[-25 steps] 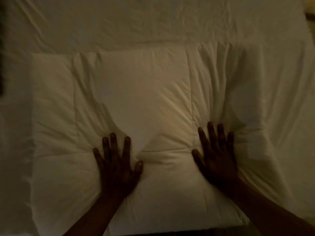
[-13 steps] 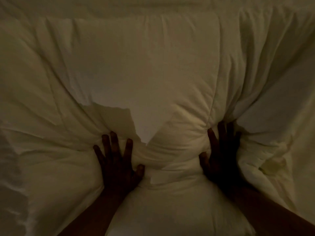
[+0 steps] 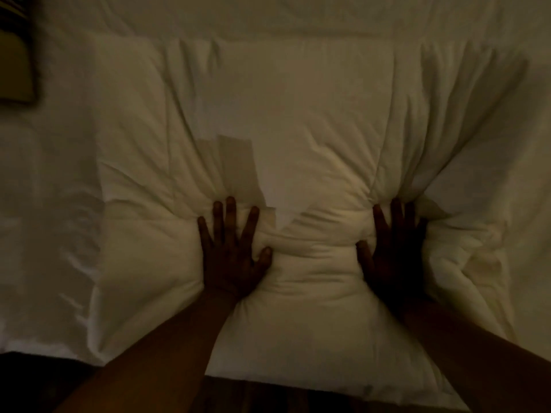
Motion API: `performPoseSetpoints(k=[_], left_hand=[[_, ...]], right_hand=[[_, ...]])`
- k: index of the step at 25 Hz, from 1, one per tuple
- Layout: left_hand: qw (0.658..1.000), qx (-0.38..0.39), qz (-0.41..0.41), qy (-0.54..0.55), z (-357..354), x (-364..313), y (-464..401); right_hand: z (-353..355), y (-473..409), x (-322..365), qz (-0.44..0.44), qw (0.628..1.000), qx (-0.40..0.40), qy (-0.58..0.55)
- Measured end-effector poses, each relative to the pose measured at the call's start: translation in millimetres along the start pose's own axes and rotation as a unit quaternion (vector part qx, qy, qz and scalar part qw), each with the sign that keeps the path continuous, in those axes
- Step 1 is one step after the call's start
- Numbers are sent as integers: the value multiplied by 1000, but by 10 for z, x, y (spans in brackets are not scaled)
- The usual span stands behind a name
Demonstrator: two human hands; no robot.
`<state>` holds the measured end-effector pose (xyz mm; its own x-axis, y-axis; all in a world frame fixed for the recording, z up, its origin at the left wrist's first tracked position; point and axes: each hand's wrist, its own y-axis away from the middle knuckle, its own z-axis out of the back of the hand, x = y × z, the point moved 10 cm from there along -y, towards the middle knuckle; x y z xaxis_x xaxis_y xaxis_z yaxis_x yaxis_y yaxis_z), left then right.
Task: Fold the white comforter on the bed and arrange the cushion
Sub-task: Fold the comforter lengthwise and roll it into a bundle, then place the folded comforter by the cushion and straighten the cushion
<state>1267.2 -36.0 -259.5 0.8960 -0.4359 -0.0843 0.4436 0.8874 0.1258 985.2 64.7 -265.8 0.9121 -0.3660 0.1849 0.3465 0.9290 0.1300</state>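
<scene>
The folded white comforter (image 3: pixel 298 114) lies as a thick quilted rectangle across the bed in dim light. My left hand (image 3: pixel 232 251) presses flat on its near middle, fingers spread and straight. My right hand (image 3: pixel 390 251) presses flat about a forearm's length to the right, fingers straight, sinking into the padding. The fabric bunches into ridges between the two hands. No cushion can be made out.
The white bed sheet (image 3: pixel 44 204) shows to the left and right of the comforter. A dark object (image 3: pixel 15 61) sits at the upper left corner. The bed's near edge and dark floor (image 3: pixel 44 380) run along the bottom.
The view has pulled back, so the comforter's left edge and the bed's near edge show again. Both hands stay pressed flat in the same spots on the comforter.
</scene>
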Motion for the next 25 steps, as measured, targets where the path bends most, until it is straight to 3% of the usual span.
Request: performPoseSetpoints(k=[7, 12, 15, 18, 22, 25], left_hand=[[992, 97, 75, -11, 309, 10, 354], [963, 237, 113, 69, 506, -217, 830], [946, 258, 127, 149, 688, -205, 1215], [904, 264, 194, 275, 879, -57, 1528], [860, 268, 298, 316, 1067, 238, 1876], [790, 254, 386, 404, 1062, 410, 2179]], right_hand=[[292, 297, 3, -32, 993, 89, 64], [475, 568, 48, -57, 974, 218, 28], [622, 876, 185, -67, 965, 253, -31], [753, 1203, 336, -62, 957, 280, -49], [1004, 1518, 480, -71, 962, 257, -52], [1154, 1616, 574, -106, 963, 238, -68]])
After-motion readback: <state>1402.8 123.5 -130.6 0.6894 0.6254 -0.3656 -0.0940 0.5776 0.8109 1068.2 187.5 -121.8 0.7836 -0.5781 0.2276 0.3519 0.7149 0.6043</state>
